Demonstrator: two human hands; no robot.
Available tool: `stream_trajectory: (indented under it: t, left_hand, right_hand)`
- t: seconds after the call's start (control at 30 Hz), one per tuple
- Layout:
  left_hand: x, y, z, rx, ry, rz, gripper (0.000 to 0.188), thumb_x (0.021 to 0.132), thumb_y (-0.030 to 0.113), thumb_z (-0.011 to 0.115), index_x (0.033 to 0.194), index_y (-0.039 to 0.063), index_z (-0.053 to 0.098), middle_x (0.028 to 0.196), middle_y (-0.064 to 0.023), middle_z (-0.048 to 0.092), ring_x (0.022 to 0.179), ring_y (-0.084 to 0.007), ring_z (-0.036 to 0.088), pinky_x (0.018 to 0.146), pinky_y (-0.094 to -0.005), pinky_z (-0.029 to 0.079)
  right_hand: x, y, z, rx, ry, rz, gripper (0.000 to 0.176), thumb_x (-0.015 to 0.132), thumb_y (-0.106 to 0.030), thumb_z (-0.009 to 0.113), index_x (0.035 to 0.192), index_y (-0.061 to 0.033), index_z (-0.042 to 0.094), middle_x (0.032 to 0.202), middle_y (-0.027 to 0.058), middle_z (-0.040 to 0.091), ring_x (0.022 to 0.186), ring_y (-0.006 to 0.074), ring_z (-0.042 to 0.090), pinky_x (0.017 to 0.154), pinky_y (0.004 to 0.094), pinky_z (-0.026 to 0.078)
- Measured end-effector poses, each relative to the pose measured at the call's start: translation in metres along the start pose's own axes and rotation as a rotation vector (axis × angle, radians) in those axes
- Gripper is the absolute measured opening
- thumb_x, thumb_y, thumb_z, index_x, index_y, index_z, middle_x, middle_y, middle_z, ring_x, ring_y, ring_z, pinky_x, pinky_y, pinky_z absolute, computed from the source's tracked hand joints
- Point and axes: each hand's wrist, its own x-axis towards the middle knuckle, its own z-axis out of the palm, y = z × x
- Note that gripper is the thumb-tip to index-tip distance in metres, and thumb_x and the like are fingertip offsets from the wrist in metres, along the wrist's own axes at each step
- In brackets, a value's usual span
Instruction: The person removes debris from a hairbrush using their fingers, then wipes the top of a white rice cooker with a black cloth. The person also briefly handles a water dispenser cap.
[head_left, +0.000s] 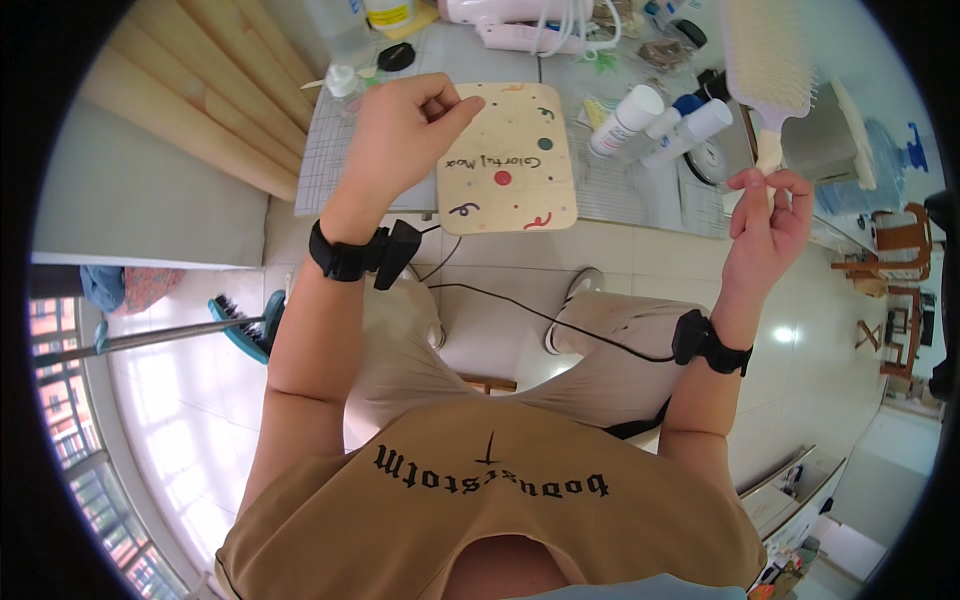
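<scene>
My right hand (769, 225) grips a paddle hairbrush (766, 67) by the end of its pale handle. The brush stands raised over the table's right side, and its cream bristles show. Above the left side of a cream mat (517, 150) hovers my left hand (412, 124). Its fingers are curled in and the thumb lies near the index finger; nothing shows between them. The mat has coloured dots, squiggles and printed writing, and its near edge juts past the table's front edge.
White-capped bottles (630, 120) stand right of the mat. A pink hair dryer (517, 30) with its cord lies at the back. Near my left hand are a small dropper bottle (343, 81) and a black lid (396, 56). A black cable (540, 311) crosses my lap between wrist straps.
</scene>
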Motion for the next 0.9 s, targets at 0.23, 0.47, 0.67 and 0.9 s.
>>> stream_trajectory:
  t: [0.23,0.47,0.67,0.9]
  left_hand:
    - [-0.003,0.007,0.005,-0.064,-0.023,0.025,0.026,0.096,0.021,0.083,0.086,-0.002,0.074,0.065,-0.0054,0.069,0.055,-0.0104,0.056,0.053,-0.0289,0.044]
    - [-0.003,0.013,0.012,-0.086,-0.046,0.016,0.024,0.096,0.020,0.083,0.088,-0.002,0.075,0.066,-0.0053,0.070,0.056,-0.0099,0.057,0.054,-0.0282,0.046]
    - [-0.003,0.015,0.017,-0.101,-0.051,0.056,0.024,0.095,0.019,0.083,0.089,-0.003,0.075,0.068,-0.0077,0.072,0.057,-0.0116,0.061,0.055,-0.0291,0.048]
    - [-0.003,0.007,0.016,-0.087,-0.046,0.070,0.024,0.094,0.019,0.084,0.088,-0.003,0.075,0.067,-0.0093,0.072,0.056,-0.0134,0.062,0.055,-0.0296,0.048]
  right_hand:
    - [0.012,0.023,-0.057,0.000,0.204,0.039,0.013,0.106,-0.008,0.071,0.108,-0.0098,0.059,0.086,0.0098,0.073,0.054,0.0026,0.041,0.049,0.0204,0.027]
    - [0.004,0.089,-0.076,-0.057,0.203,0.417,0.014,0.105,-0.013,0.074,0.108,-0.0128,0.060,0.081,0.0054,0.071,0.058,0.0039,0.046,0.051,0.0226,0.032]
    - [0.003,0.111,-0.063,-0.146,0.087,0.568,0.017,0.105,-0.017,0.074,0.112,-0.0113,0.059,0.082,0.0065,0.074,0.058,0.0049,0.047,0.052,0.0242,0.035]
    - [0.006,0.111,-0.057,-0.549,-0.006,0.475,0.033,0.101,-0.028,0.078,0.118,-0.0075,0.059,0.089,0.0143,0.079,0.071,0.0166,0.069,0.063,0.0349,0.052]
